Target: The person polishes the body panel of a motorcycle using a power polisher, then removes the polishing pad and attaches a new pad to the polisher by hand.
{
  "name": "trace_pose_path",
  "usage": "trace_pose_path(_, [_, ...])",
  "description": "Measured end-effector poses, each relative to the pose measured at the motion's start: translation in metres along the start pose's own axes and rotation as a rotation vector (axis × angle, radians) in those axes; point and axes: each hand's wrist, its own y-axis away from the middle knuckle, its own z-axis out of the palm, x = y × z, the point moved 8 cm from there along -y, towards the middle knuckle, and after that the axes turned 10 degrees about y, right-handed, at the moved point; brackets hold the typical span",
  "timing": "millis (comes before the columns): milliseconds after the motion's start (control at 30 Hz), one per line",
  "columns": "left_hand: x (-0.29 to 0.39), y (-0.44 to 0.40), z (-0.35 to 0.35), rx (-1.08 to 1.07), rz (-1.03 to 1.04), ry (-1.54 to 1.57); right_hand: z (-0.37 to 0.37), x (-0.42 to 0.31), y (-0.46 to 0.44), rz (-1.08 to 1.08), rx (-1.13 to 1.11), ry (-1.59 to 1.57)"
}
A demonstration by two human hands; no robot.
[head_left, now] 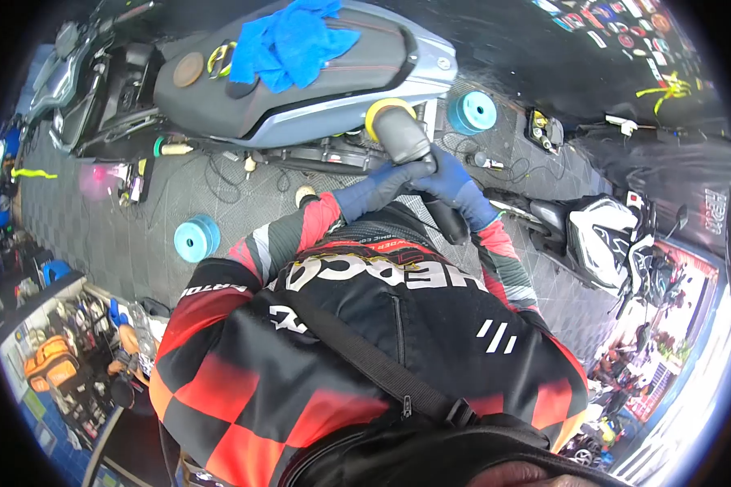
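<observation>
polisher held in both gloved hands, beside the motorcycle's tail.
the left hand [372, 193] and right hand [458, 188] wrap around the neck of the polisher [403, 140], its yellow pad [391, 109] directly ahead of them at the grey side panel [317, 105]; the black handle [448, 221] extends back beneath the right hand. judged fairly heavy, with a stiff body and a soft pad; neck and handle appear the sound holds. the panel's finish is likely slippery and easily marked. finger placement, any trigger and the pad's working face are hidden; pad contact cannot be confirmed.
</observation>
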Motion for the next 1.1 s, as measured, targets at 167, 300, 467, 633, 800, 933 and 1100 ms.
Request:
trace_pose_path(167, [0.003, -0.045, 0.058, 0.027, -0.059, -0.258, -0.029, 0.061, 0.024, -0.021, 0.073, -0.599])
trace_pose_path(300, [0.010, -0.040, 0.060, 0.048, -0.043, -0.314, -0.035, 0.059, 0.023, -0.075, 0.141, -0.581])
trace_pose_path(467, [0.009, 0.012, 0.011, 0.167, -0.071, -0.117, 0.008, 0.011, 0.000, -0.090, -0.003, -0.419])
trace_pose_path(633, [0.024, 0.070, -0.051, 0.101, 0.090, 0.025, 0.064, -0.062, -0.031, -0.113, -0.126, 0.054])
trace_pose_path(800, [0.043, 0.130, -0.117, 0.207, 0.219, 0.155, 0.126, -0.132, -0.067, -0.247, -0.219, 0.301])
trace_pose_path(933, [0.057, 0.167, -0.157, 0.174, 0.362, 0.231, 0.163, -0.184, -0.077, -0.296, -0.281, 0.495])
trace_pose_path(1100, [0.056, 0.167, -0.156, 0.130, 0.357, 0.259, 0.160, -0.190, -0.076, -0.237, -0.315, 0.572])
